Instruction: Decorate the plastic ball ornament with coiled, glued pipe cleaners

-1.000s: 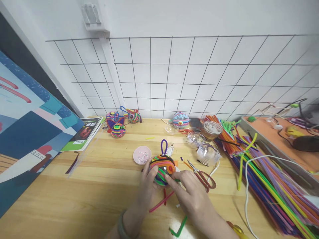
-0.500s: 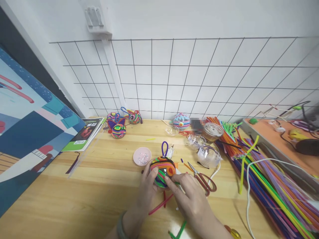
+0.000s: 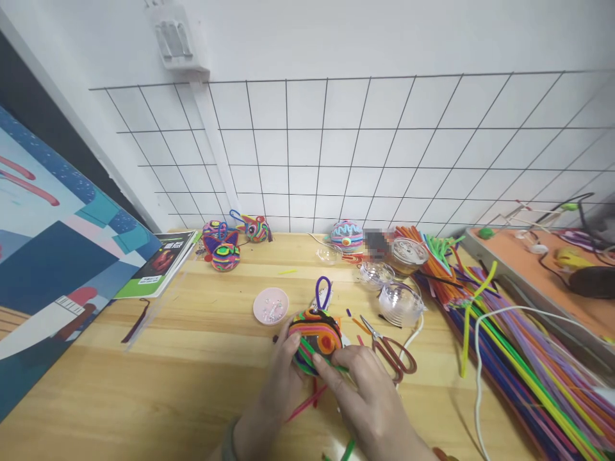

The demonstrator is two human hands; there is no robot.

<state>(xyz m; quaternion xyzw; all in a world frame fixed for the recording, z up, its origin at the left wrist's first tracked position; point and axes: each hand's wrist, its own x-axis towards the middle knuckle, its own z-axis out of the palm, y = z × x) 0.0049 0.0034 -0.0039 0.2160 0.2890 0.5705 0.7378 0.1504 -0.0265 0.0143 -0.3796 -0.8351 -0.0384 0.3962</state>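
Note:
A ball wrapped in rows of colourful pipe cleaners (image 3: pixel 313 323), with a purple loop (image 3: pixel 323 292) on top and an orange-red coil on its front, is held from the left by my left hand (image 3: pixel 283 371), thumb on its face. My right hand (image 3: pixel 368 387) has its fingers closed at the ball's lower right. The index fingertip presses a green pipe cleaner (image 3: pixel 305 351) against a bare, shiny patch of the ball. More green pipe cleaner (image 3: pixel 348 450) shows below that hand. Red and pink pipe cleaner pieces (image 3: pixel 307 403) lie beneath the ball.
Brown-handled scissors (image 3: pixel 391 352) lie right of the ball, a pink dish of beads (image 3: pixel 271 307) to the left. Clear plastic half-balls (image 3: pixel 401 302) and a long stack of pipe cleaners (image 3: pixel 519 358) are at the right. Finished balls (image 3: pixel 225 256) stand by the grid wall. A white cord (image 3: pixel 478 384) loops across.
The ball sits slightly lower in view and is turned a little. My right index fingertip has shifted slightly left and down along the green pipe cleaner. The camera view has tilted slightly.

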